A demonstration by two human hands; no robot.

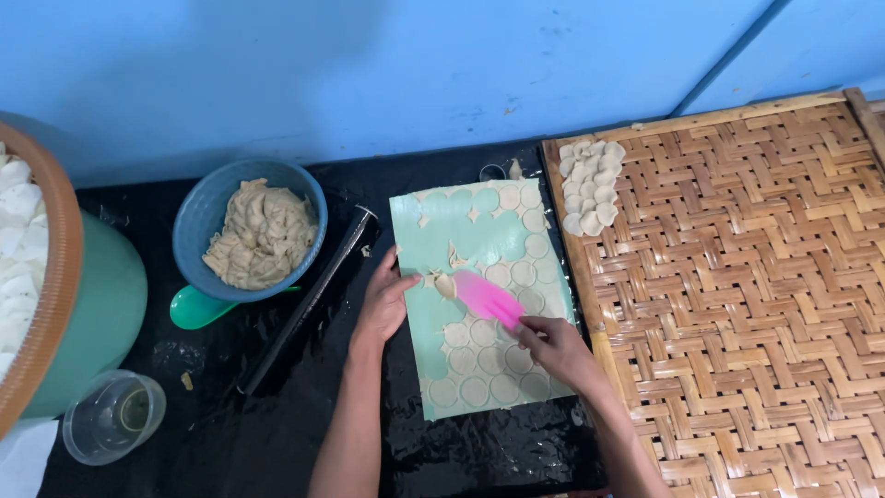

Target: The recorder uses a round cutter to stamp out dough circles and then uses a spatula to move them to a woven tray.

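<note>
Pink scraper: your right hand point(558, 349) grips the pink plastic scraper point(487, 299), blade on the green rectangular mat point(433, 231)
Left hand point(384, 300): fingers flat, pinning mat's edge
Risk: steep blade could tear cut dough rounds point(479, 332)

Blue bowl of dough point(251, 231), woven tray point(737, 277), clear cup point(112, 416)

The left hand point(383, 304) rests on the left edge of the cutting mat point(442, 231), which lies flat on the table point(277, 443). The right hand point(553, 346) holds a scraper point(487, 298) over the mat's middle, with dough rounds point(479, 364) on the mat below and behind it. Just left of the left hand lies a rolling pin point(309, 300); further left stands a bowl point(198, 217) with dough point(263, 231) in it. Right of the right hand lies a woven tray point(737, 295), bearing stacked rounds point(590, 189) at its far left corner.
</note>
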